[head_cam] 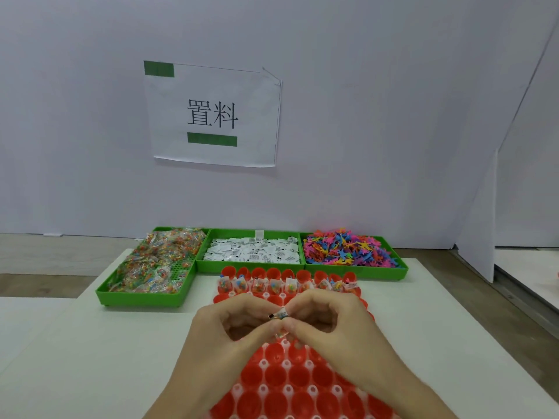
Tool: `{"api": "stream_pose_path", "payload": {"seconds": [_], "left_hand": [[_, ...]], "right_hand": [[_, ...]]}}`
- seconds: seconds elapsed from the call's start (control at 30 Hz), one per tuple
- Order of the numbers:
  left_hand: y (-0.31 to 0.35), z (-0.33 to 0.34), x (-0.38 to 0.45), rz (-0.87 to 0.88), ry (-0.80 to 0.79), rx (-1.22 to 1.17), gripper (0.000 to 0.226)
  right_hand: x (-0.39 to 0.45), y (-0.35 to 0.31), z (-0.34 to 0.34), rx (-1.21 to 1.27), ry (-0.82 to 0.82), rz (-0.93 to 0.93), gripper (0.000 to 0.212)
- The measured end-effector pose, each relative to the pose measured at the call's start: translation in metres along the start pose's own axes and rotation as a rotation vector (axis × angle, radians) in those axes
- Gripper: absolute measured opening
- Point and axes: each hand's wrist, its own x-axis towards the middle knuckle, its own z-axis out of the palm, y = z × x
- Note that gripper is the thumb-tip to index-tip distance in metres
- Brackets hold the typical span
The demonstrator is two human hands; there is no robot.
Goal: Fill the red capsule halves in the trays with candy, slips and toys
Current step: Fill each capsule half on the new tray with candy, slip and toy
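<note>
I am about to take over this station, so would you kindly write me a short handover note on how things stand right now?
Left hand and right hand: both pinch one small packet together above the tray of red capsule halves.
Supplies: three green bins at the back hold candy bags, paper slips and coloured toys.
Done: one far row of the tray shows candy bags and slips in its halves.
Left: the near rows look empty; whether any filled half has its toy, I cannot tell.

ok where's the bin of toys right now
In the head view the toy bin sits far right in the row of green bins against the wall, beside the slip bin, behind the capsule tray.
</note>
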Motion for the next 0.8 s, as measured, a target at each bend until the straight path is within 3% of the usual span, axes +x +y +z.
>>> {"api": "stream_pose_path", "payload": {"seconds": [0.1, 0.3, 0.4, 0.6, 0.8], "left_hand": [[-0.002, -0.006, 0.003, 0.012, 0.041, 0.044, 0.015], [-0.010, -0.022, 0.012, 0.013, 0.126, 0.093, 0.017], [-0.015, -0.029, 0.016, 0.011, 0.173, 0.113, 0.013], [-0.020, -0.046, 0.024, 0.052, 0.280, 0.145, 0.012], [-0.024, -0.048, 0.025, 0.042, 0.268, 0.174, 0.019]], "right_hand": [[0.028, 0.000, -0.019, -0.095, -0.078, 0.033, 0.010], [0.126, 0.053, -0.074, -0.645, 0.169, 0.144, 0.013], [0.152, 0.086, -0.092, -0.812, 0.145, 0.188, 0.015], [0.162, 0.108, -0.094, -1.115, 0.077, 0.113, 0.017], [0.162, 0.109, -0.086, -1.362, 0.065, -0.013, 0.019]]}}
